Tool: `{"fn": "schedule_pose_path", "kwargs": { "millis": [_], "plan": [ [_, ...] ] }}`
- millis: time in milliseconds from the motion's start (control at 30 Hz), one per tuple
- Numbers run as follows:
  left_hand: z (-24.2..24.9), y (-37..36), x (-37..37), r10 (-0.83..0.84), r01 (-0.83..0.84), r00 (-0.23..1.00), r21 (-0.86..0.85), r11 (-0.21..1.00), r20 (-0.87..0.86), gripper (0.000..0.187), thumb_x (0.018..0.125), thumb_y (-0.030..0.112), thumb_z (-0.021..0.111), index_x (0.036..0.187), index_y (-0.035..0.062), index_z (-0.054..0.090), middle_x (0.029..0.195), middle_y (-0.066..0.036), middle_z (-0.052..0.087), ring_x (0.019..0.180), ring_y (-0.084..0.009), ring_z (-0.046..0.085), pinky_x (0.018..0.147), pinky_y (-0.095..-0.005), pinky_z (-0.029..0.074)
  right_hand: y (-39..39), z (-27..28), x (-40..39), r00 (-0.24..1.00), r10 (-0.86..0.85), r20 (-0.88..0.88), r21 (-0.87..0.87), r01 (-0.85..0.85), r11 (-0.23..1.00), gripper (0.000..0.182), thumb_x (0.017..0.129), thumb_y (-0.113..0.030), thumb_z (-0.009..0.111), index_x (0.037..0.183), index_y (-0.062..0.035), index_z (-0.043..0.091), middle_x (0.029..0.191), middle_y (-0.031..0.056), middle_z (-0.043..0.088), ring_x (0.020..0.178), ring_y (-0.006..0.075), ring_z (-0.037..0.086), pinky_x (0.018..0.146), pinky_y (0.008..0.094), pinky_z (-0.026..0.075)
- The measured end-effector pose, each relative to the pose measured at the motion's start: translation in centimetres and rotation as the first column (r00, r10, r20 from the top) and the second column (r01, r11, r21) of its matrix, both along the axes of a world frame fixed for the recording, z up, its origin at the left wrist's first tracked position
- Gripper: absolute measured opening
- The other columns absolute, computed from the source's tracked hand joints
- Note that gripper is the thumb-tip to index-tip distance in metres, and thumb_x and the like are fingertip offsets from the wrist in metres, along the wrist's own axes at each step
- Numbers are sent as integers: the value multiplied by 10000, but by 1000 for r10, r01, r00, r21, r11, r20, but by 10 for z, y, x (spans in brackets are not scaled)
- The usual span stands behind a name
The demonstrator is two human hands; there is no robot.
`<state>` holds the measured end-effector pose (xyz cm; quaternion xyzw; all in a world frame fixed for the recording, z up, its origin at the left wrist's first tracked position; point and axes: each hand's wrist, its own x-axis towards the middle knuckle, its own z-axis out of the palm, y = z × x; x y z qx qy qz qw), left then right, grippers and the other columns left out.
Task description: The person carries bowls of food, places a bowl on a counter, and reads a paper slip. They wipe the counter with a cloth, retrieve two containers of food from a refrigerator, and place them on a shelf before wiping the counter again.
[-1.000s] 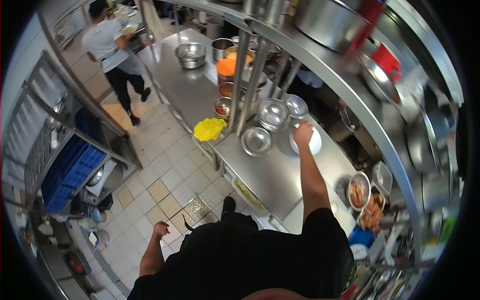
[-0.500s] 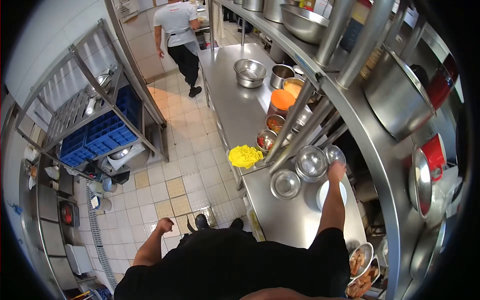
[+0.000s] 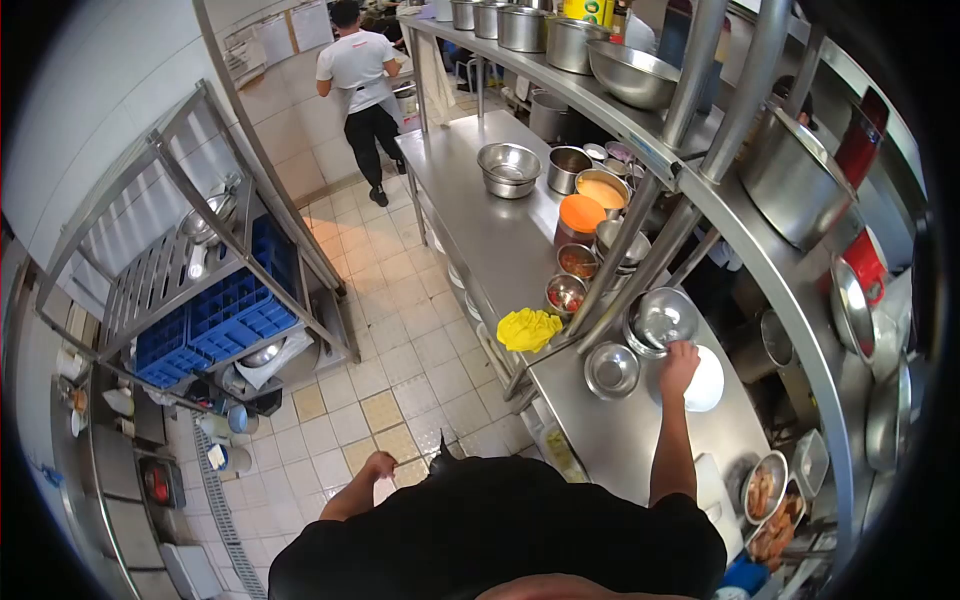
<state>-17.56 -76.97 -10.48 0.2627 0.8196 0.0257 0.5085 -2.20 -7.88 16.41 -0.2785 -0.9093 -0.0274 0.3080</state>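
My right hand (image 3: pixel 680 368) reaches over the steel counter, its fingers closed at the near rim of a shiny metal bowl (image 3: pixel 665 318). That bowl sits over a larger metal bowl (image 3: pixel 634 338), whose edge shows at the left. A white round dish (image 3: pixel 706 382) lies just right of the hand, partly covered by it. To the left stands a smaller metal bowl (image 3: pixel 611 370). My left hand (image 3: pixel 378 465) hangs low over the tiled floor, away from the counter, with its fingers curled in.
A yellow cloth (image 3: pixel 529 330) lies on the counter's left edge by the shelf posts. Food containers, one with an orange lid (image 3: pixel 582 212), line the counter behind. Meat fills a bowl (image 3: pixel 765 488) at right. Blue crates (image 3: pixel 235 310) sit in a rack; a co-worker (image 3: pixel 360 90) stands ahead.
My right hand has brought the shiny bowl from beside the larger bowl to over it. My view has shifted, and the co-worker has moved farther forward.
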Motion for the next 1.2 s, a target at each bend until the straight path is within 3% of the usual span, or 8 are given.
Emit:
{"fn": "schedule_pose_path", "kwargs": {
  "millis": [100, 300, 367, 567, 667, 867, 967, 1200],
  "plan": [
    [-53, -17, -50, -326, 513, 801, 294, 806, -502, 519, 635, 266, 749, 1078, 32, 617, 881, -120, 675, 690, -229, 654, 650, -328, 531, -18, -16, 3, 993, -48, 107, -81, 57, 995, 359, 731, -86, 612, 1086, -121, 565, 1082, 74, 553, 1019, 277, 491, 852, 421, 381],
    [-5, -3, -76, 204, -149, 978, 566, 811, -35, 399, 649, 212, 740, 956, -12, 619, 738, -106, 655, 600, -179, 620, 550, -314, 516, -30, -45, 30, 815, -555, 165, -133, 576, 806, 527, 732, -98, 598, 1242, -86, 464, 1224, 92, 494, 1147, 284, 429, 926, 441, 362],
    [-12, -8, -74, 158, -122, 987, 631, 766, 0, 212, 775, 101, 564, 939, -33, 574, 640, -99, 589, 542, -212, 590, 490, -341, 492, -43, -22, 44, 565, -580, 587, -152, 780, 607, 460, 766, -119, 576, 1212, -68, 479, 1224, 83, 494, 1137, 274, 430, 955, 456, 334],
    [-30, -31, -47, -392, 666, 705, 360, 653, -592, 234, 712, 275, 604, 773, 61, 675, 758, -61, 668, 707, -222, 640, 684, -284, 510, -3, -65, 83, 692, -565, 449, -133, 677, 724, 224, 836, -130, 489, 1037, -117, 586, 1067, 49, 584, 1109, 257, 459, 965, 462, 299],
    [-31, -44, -41, 58, -205, 977, 841, 501, 203, 209, 689, 313, 641, 690, 111, 693, 802, -29, 685, 739, -218, 651, 722, -277, 515, 20, -74, 84, 717, -543, 436, -123, 646, 753, 193, 809, -117, 518, 971, -136, 622, 1018, 32, 616, 1069, 243, 507, 940, 463, 325],
    [-28, -15, -89, -456, 534, 815, 158, 830, -357, 344, 667, 422, 632, 804, 116, 713, 904, -82, 678, 904, -207, 630, 806, -335, 499, 72, -63, 80, 681, -540, 495, -100, 661, 743, 186, 848, -149, 494, 960, -172, 641, 990, 25, 636, 1017, 220, 559, 934, 448, 346],
    [26, 41, -54, 615, -619, 781, 256, 743, 104, 331, 624, -10, 613, 954, -14, 622, 720, -131, 631, 650, -219, 621, 584, -328, 502, 98, -67, 78, 711, -538, 453, -105, 642, 760, 178, 841, -152, 496, 932, -167, 648, 963, 24, 646, 1006, 224, 561, 910, 439, 346],
    [65, 89, 10, 637, -629, 768, 255, 734, 64, 311, 615, -30, 569, 916, -8, 646, 815, -157, 651, 742, -233, 633, 664, -334, 507, 93, -53, 77, 769, -529, 360, -22, 574, 819, 136, 806, -159, 541, 900, -132, 636, 948, 38, 649, 1003, 221, 529, 886, 420, 343]
  ]
}}
